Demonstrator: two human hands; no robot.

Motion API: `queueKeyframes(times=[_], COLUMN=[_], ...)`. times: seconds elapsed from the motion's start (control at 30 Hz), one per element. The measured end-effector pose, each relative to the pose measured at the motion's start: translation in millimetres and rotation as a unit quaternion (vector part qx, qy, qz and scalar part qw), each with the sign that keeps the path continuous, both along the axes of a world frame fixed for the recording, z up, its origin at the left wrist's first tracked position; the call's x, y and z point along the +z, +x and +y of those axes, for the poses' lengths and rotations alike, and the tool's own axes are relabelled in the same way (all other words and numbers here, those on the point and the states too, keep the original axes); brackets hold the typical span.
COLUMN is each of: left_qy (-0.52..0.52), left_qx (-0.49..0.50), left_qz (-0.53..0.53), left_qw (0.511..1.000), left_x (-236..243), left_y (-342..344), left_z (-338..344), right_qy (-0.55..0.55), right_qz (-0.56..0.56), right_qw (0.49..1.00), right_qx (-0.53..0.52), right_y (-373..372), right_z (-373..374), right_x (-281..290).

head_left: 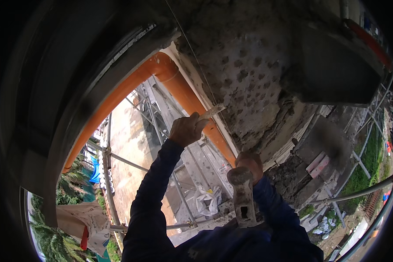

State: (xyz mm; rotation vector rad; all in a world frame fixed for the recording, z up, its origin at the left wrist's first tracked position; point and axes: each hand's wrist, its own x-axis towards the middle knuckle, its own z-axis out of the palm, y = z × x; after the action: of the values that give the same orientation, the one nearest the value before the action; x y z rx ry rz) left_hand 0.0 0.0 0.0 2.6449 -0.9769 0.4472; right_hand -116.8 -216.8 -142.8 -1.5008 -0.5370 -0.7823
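Note:
My left hand (187,129) is closed around a flat, pale, chisel-like tool (212,112). Its far end reaches the edge of the rough grey wall (253,83), just beyond the orange pipe (183,91). Lower and to the right, my right hand (250,164) is closed in a fist on a hammer, its fingers partly behind the worn metal hammer head (241,192). That head is close to me, apart from the flat tool; most of the handle is hidden. Many small pits mark the wall, and a thin string (192,50) runs across it.
Metal scaffold poles (129,161) stand around and below me. Planks (198,168) lie beneath my arms, with a white sack (208,201) on them. A pale bag (85,222) hangs at lower left. Rubble and broken pieces (317,165) lie on the ledge at right.

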Motion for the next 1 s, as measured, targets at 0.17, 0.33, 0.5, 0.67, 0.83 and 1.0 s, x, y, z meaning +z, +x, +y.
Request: queueKeyframes(times=[0.17,0.33,0.5,0.67,0.83,1.0], left_qy=[0.009,-0.009,-0.020,-0.076,-0.187,-0.235], left_qx=[0.012,0.020,-0.012,0.007,0.018,-0.050], left_qz=[-0.074,-0.019,-0.013,0.065,0.127,0.108], left_qw=[0.997,1.000,1.000,0.995,0.974,0.965], left_x=[-3,-2,-7,-9,-1,-8], left_y=[6,-7,-23,-15,-21,-17], left_z=[0,-9,-7,-1,-11,-13], right_qy=[-0.118,0.063,0.028,-0.037,-0.046,-0.034], right_qz=[0.283,0.161,0.230,0.185,0.171,0.122], right_qw=[0.946,0.985,0.971,0.982,0.983,0.991], right_qx=[-0.110,-0.015,0.050,-0.017,-0.036,-0.054], right_y=[2,-48,-72,-74,-60,-46], right_z=[-9,-8,-13,-11,-1,5], right_x=[22,-3,-32,38,83,113])
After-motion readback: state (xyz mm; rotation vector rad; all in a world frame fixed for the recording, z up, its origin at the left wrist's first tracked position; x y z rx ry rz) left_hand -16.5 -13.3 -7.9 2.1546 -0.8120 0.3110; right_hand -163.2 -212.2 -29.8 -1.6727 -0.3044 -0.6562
